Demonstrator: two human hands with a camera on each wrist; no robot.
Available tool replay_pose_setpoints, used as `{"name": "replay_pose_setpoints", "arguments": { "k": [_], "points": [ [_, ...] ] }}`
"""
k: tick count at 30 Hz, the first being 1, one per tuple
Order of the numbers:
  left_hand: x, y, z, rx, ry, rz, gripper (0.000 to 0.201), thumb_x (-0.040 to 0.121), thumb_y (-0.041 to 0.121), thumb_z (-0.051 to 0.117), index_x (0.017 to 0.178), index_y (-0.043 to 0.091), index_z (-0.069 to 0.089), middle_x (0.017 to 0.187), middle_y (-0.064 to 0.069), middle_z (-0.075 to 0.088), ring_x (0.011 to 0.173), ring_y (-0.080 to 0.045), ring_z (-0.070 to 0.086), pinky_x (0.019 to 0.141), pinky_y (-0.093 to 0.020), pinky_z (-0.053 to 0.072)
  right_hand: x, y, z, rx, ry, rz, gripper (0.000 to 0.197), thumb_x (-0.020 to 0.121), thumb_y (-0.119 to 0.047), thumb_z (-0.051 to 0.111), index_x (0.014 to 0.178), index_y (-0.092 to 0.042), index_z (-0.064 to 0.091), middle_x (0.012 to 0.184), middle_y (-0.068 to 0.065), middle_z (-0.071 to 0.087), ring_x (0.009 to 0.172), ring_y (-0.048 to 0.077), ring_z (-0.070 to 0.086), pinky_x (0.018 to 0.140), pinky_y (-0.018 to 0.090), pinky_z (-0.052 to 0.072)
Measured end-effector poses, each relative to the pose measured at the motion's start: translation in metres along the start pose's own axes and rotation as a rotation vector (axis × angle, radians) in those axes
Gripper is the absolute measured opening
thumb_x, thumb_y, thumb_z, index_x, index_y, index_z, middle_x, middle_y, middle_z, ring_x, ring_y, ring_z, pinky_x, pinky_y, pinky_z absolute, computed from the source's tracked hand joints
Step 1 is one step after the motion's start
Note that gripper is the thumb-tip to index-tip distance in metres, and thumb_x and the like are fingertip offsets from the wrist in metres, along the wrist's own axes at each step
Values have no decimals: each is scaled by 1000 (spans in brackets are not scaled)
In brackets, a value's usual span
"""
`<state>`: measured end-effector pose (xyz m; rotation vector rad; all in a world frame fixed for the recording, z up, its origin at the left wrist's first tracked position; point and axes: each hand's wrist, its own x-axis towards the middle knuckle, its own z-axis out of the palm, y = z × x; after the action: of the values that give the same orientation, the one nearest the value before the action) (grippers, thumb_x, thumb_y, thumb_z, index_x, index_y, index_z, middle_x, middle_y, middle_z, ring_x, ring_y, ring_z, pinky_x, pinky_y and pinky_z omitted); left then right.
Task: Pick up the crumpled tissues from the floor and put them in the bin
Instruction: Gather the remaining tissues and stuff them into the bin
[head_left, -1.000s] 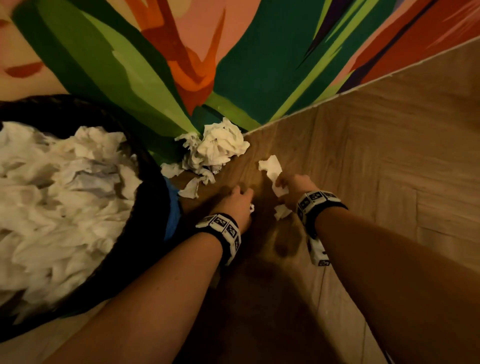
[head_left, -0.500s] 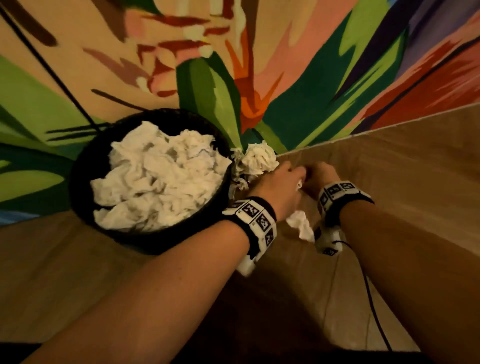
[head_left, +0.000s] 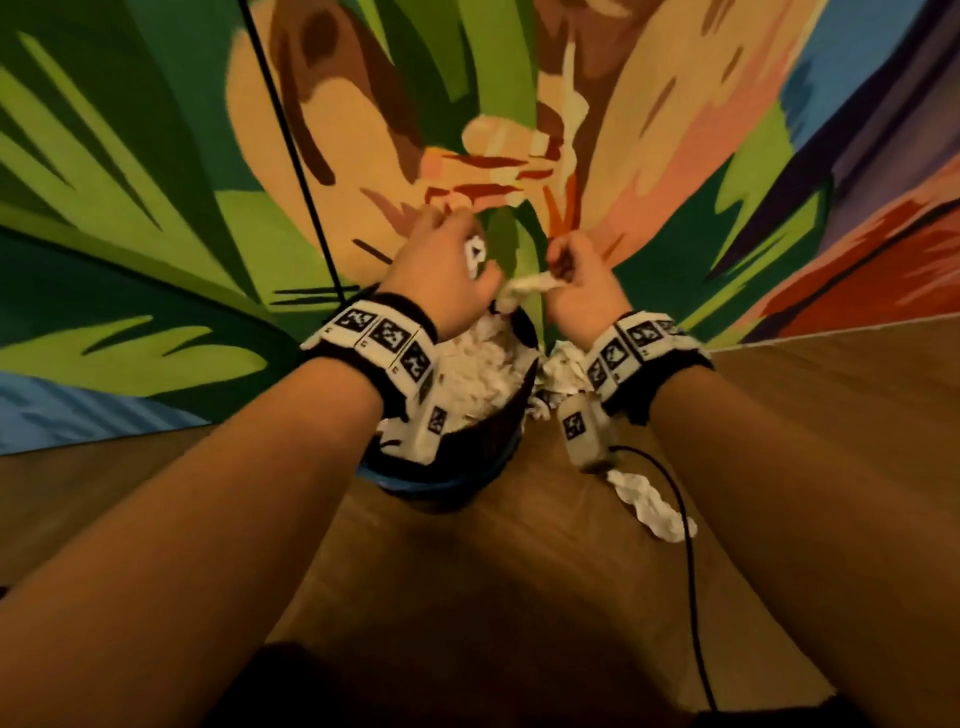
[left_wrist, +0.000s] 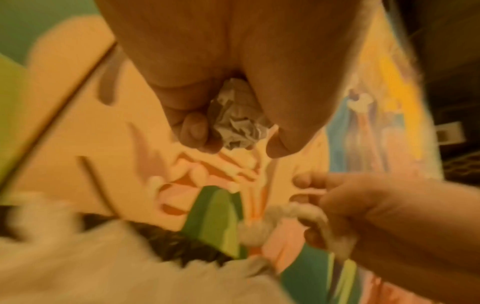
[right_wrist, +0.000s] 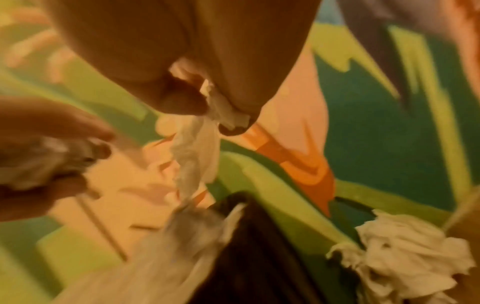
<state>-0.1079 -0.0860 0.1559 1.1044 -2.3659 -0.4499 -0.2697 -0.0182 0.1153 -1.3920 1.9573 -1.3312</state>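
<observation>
Both hands are raised over the bin (head_left: 447, 470), a dark round basket standing on the wooden floor (head_left: 519, 597) at the foot of a painted wall (head_left: 156, 182). The bin is heaped to its rim with white crumpled tissues (head_left: 480, 371).

The left hand (head_left: 441, 278) is curled into a fist above the bin. The left wrist view shows a small wadded tissue (left_wrist: 237, 121) gripped between its bent fingers and thumb.

The right hand (head_left: 582, 286) sits just beside the left, over the bin's right edge. Its thumb and fingertips pinch a long twisted tissue (head_left: 524, 288), which trails from the pinch towards the left hand. In the right wrist view, this strip (right_wrist: 197, 152) hangs down from the pinch and its lower end reaches the pile in the bin.

Two lots of tissue lie on the floor. A crumpled bunch (right_wrist: 413, 255) sits against the wall, touching the right side of the bin. A stretched, twisted piece (head_left: 649, 506) lies on the boards to the right of the bin, nearer the person, under the right wrist.

Each wrist wears a black band with black-and-white square markers (head_left: 384, 338), and a thin black cable (head_left: 688, 571) runs from the right wrist down across the floor.
</observation>
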Motion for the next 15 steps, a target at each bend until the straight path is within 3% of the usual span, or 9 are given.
{"name": "replay_pose_setpoints", "arguments": {
  "k": [3, 6, 8, 10, 11, 13, 14, 15],
  "points": [
    [-16, -39, 1, 63, -123, -141, 52, 91, 41, 54, 135, 16, 42, 137, -14, 32, 117, -37, 49, 103, -41, 41, -14, -12, 36, -89, -140, -131, 35, 76, 10, 49, 99, -16, 50, 94, 3, 52, 80, 14, 49, 70, 25, 39],
    [-37, -67, 18, 258, -307, -243, 59, 94, 49, 41, 146, 22, 30, 145, -13, 27, 129, -38, 37, 106, -50, 34, -22, -4, 57, -276, -195, -185, 27, 86, -3, 57, 105, -21, 65, 100, -4, 57, 83, 5, 53, 80, 20, 40],
    [-49, -80, 27, 340, -387, -257, 57, 96, 45, 34, 149, 24, 25, 149, -11, 28, 133, -36, 33, 105, -51, 30, -23, 3, 63, -472, -321, -204, 23, 92, -21, 56, 110, -26, 70, 107, -5, 65, 95, 12, 60, 88, 27, 48],
    [-57, -89, 34, 355, -450, -242, 57, 99, 40, 29, 153, 23, 17, 155, -7, 25, 138, -33, 29, 107, -52, 28, -26, 8, 66, -672, -466, -248, 31, 94, -28, 48, 114, -27, 71, 109, -1, 70, 103, 20, 61, 97, 36, 47],
    [-59, -93, 36, 362, -474, -232, 57, 101, 39, 27, 154, 23, 13, 158, -4, 21, 141, -30, 26, 109, -53, 26, -27, 9, 68, -743, -506, -282, 32, 93, -28, 45, 109, -26, 72, 102, 2, 71, 101, 23, 60, 101, 38, 43],
    [-61, -95, 39, 391, -527, -219, 57, 104, 39, 22, 156, 24, 6, 162, 1, 10, 147, -25, 14, 113, -55, 19, -28, 9, 68, -793, -514, -347, 29, 92, -25, 44, 82, -18, 70, 81, 4, 67, 86, 26, 58, 100, 41, 39],
    [-60, -95, 40, 414, -551, -216, 57, 104, 39, 21, 156, 24, 3, 163, 3, 4, 149, -24, 7, 115, -56, 15, -27, 10, 68, -774, -499, -372, 28, 91, -25, 45, 76, -13, 67, 78, 6, 65, 84, 27, 58, 96, 42, 40],
    [-58, -93, 40, 438, -567, -216, 57, 104, 39, 21, 156, 24, 2, 164, 4, 0, 150, -24, 0, 116, -56, 12, -26, 11, 67, -737, -479, -401, 28, 92, -24, 47, 80, -11, 69, 86, 8, 68, 90, 28, 59, 96, 42, 41]
  ]
}}
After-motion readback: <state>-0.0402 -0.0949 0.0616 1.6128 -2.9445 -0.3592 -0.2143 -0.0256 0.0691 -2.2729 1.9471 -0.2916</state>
